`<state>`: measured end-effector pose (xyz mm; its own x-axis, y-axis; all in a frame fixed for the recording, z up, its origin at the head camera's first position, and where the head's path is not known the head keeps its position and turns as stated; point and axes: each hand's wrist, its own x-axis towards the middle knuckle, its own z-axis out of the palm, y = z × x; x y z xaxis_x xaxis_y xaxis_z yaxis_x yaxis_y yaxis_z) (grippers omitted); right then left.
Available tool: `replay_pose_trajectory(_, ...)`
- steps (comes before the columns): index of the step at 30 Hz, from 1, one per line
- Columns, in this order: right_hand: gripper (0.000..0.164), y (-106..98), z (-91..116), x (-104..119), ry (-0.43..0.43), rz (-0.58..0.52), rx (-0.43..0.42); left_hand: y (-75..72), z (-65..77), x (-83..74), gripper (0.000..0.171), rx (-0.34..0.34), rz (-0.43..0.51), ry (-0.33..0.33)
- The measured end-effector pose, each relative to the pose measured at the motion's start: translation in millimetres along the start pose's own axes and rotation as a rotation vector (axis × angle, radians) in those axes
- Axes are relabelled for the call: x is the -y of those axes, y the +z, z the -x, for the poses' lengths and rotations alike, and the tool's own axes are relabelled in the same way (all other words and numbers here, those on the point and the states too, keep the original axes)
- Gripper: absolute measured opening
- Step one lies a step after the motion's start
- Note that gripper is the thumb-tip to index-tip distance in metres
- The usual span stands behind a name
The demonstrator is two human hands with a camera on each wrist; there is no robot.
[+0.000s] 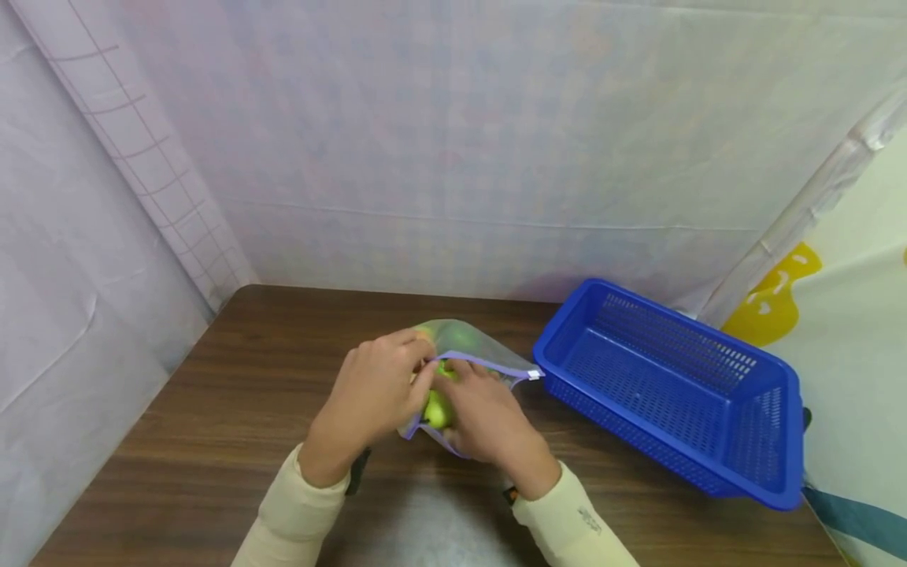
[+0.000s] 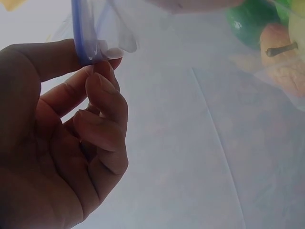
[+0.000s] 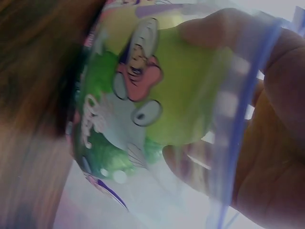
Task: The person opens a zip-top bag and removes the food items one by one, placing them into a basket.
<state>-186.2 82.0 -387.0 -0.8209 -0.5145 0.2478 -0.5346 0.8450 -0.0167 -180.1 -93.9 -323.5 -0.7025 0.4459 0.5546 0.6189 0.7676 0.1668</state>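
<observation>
A clear zip bag (image 1: 489, 351) with a purple zip edge lies on the table, its mouth towards me. My left hand (image 1: 379, 386) pinches the zip edge between thumb and fingers, as the left wrist view shows. My right hand (image 1: 489, 409) reaches into the mouth, thumb and fingers round a yellow-green pear (image 3: 183, 95). Deeper in the bag are dark green fruit (image 3: 102, 148) and an orange-pink fruit (image 2: 281, 71), seen through the printed plastic. A white slider (image 1: 534, 375) sits at the right end of the zip.
A blue plastic basket (image 1: 638, 394) with perforated walls stands at the right of the brown wooden table (image 1: 212, 425), its near-left corner close to the bag's slider. Pale cloth sheets (image 1: 439, 157) hang behind the table and along both sides.
</observation>
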Motion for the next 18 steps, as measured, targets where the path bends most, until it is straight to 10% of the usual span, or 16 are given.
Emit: replay_pose_trajectory(18,0.058,-57,28,2,-0.001,-0.119,-0.040,-4.2,-0.4,3.8,0.007,0.021,0.021,-0.013)
